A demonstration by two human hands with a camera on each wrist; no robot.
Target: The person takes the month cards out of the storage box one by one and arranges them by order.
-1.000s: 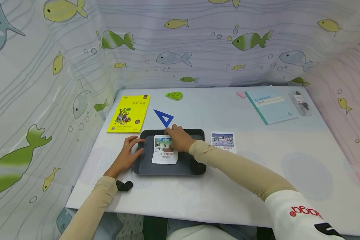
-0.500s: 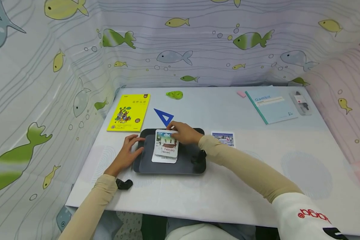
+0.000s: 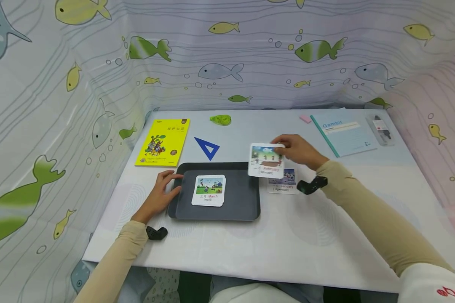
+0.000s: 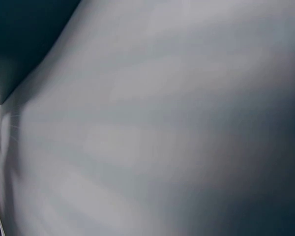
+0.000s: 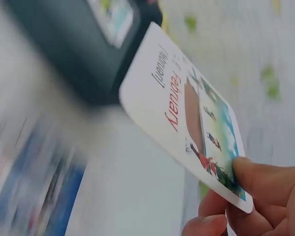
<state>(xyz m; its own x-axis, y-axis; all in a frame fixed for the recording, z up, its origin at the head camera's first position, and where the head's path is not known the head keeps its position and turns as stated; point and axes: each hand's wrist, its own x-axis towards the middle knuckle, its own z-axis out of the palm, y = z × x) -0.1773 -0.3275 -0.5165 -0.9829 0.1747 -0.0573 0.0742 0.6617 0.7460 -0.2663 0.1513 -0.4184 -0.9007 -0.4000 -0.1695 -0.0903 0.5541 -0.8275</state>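
Note:
My right hand [image 3: 302, 150] pinches the February picture card [image 3: 266, 161] by its upper right corner, thumb on the printed face. The card is raised over the right rim of the dark grey tray [image 3: 240, 204] and partly covers the January card [image 3: 283, 187] on the table. In the right wrist view the thumb [image 5: 260, 177] presses on the card's picture. On the tray lies a small stack of cards topped by the March card [image 3: 208, 190]. My left hand [image 3: 159, 197] rests at the tray's left rim, index finger and thumb extended to it.
Behind the tray lie a blue set square [image 3: 207, 148], a yellow book [image 3: 163, 143] and a green object [image 3: 220, 120]. At the back right are a pink eraser [image 3: 305, 119], a light blue Gambit notebook [image 3: 343, 134] and a clear package [image 3: 380, 130].
My right hand has lifted the February card off the stack and carried it right, uncovering the March card. My left hand stays at the tray's rim.

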